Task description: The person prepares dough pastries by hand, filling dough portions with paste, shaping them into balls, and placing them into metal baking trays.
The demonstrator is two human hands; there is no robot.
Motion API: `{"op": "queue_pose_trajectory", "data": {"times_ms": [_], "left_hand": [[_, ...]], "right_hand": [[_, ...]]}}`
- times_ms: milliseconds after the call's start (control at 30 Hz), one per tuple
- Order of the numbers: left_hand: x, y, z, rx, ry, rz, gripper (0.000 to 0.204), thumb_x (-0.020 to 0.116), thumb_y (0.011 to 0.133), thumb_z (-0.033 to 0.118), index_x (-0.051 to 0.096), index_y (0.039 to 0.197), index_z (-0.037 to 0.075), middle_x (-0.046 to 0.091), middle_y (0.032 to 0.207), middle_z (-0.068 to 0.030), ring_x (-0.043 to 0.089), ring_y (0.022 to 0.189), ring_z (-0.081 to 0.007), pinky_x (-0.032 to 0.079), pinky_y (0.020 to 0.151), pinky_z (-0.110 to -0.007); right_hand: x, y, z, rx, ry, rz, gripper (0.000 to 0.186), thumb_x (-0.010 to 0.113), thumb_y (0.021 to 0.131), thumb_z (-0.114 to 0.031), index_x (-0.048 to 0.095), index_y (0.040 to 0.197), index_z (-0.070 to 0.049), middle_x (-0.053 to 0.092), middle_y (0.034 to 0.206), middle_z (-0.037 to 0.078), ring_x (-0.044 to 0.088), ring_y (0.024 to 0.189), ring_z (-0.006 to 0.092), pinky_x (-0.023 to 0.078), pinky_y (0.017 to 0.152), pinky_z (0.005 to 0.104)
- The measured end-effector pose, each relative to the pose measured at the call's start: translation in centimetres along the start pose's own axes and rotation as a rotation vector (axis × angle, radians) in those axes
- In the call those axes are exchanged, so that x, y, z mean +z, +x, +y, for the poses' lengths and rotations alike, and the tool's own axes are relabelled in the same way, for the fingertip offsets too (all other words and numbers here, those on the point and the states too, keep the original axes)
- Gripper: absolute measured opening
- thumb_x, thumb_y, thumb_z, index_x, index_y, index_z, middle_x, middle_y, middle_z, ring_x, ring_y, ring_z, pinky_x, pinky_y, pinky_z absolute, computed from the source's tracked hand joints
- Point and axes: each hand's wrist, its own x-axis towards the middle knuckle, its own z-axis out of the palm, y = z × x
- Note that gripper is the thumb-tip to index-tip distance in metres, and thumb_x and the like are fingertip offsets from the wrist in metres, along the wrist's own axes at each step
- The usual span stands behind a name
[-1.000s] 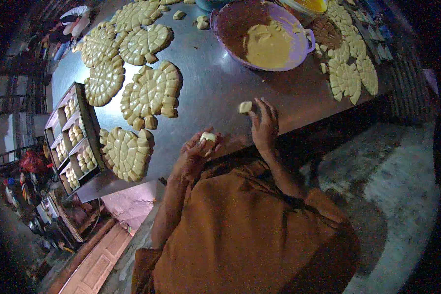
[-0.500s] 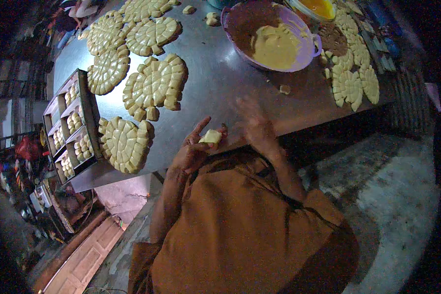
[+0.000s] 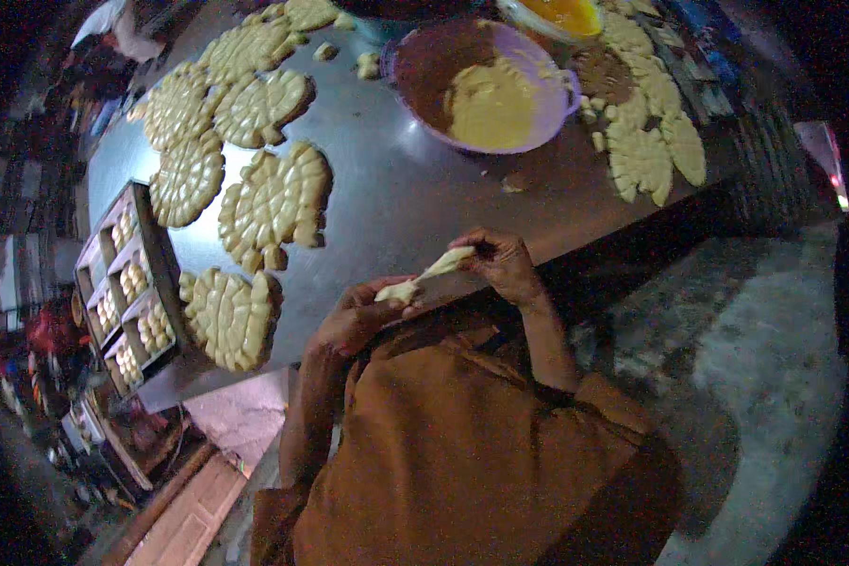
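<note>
A pale piece of dough (image 3: pixel 446 263) is stretched thin between my two hands, just above the near edge of the metal table. Its lower left end rests in the fingers of my left hand (image 3: pixel 357 313), which curl around it. My right hand (image 3: pixel 504 264) pinches the upper right end between thumb and fingers. Left of my hands lie several rounds of dough (image 3: pixel 226 316) scored into small segments. Beyond them stands a purple basin (image 3: pixel 415 71) with soft yellowish paste (image 3: pixel 495 108) in it.
At the table's left edge sits a compartment tray (image 3: pixel 163 250) holding small dough balls. Flattened dough pieces (image 3: pixel 640 160) and a brown crumbly heap (image 3: pixel 602 74) lie on the right. A bowl of orange-yellow liquid (image 3: pixel 571 14) is at the back. Another person (image 3: pixel 123 33) is at far left.
My right hand, blurred and apart from the dough before, now grips one end of it. The compact lump has been drawn out into a long strip. The whole view has shifted slightly.
</note>
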Motion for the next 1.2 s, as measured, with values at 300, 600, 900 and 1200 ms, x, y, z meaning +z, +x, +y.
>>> {"op": "queue_pose_trajectory", "data": {"times_ms": [300,600,900,1200], "left_hand": [[-1.9,8.4,3.2,0.408,-0.061,0.109,0.071,0.055,0.096,0.038,0.021,0.152,0.011,0.038,0.146,-0.0221,0.052,0.123,-0.0309,0.038,0.107,-0.041],[2.7,10.2,4.5,0.839,0.964,0.544,0.045,0.053,0.097,0.027,0.049,0.135,0.002,0.057,0.129,-0.0232,0.049,0.127,-0.0349,0.036,0.107,-0.045],[10.1,5.8,6.9,1.546,1.523,0.351,0.013,0.071,0.079,0.015,0.068,0.088,0.006,0.07,0.103,-0.0112,0.068,0.094,-0.0245,0.054,0.077,-0.036],[8.7,8.6,6.5,1.095,0.957,0.021,0.032,0.059,0.089,0.03,0.063,0.106,0.003,0.065,0.104,-0.015,0.062,0.092,-0.0317,0.048,0.078,-0.04]], "right_hand": [[-6.2,-1.8,0.1,-0.16,1.153,-0.006,0.038,0.066,0.09,-0.018,0.058,0.124,-0.004,0.059,0.122,0.013,0.06,0.102,0.0257,0.051,0.093,0.0332],[0.7,-1.2,3.1,-0.112,0.937,0.112,0.041,0.062,0.091,-0.022,0.053,0.128,-0.007,0.058,0.125,0.016,0.058,0.112,0.0327,0.053,0.09,0.0427],[0.3,1.6,1.0,-0.01,0.499,-0.071,0.037,0.066,0.087,-0.013,0.058,0.122,-0.002,0.062,0.117,0.012,0.059,0.109,0.0233,0.05,0.093,0.0358],[-1.9,1.0,-2.3,0.04,0.507,0.02,0.038,0.071,0.083,-0.008,0.061,0.119,-0.002,0.065,0.111,0.01,0.061,0.104,0.0212,0.052,0.088,0.0342]]}}
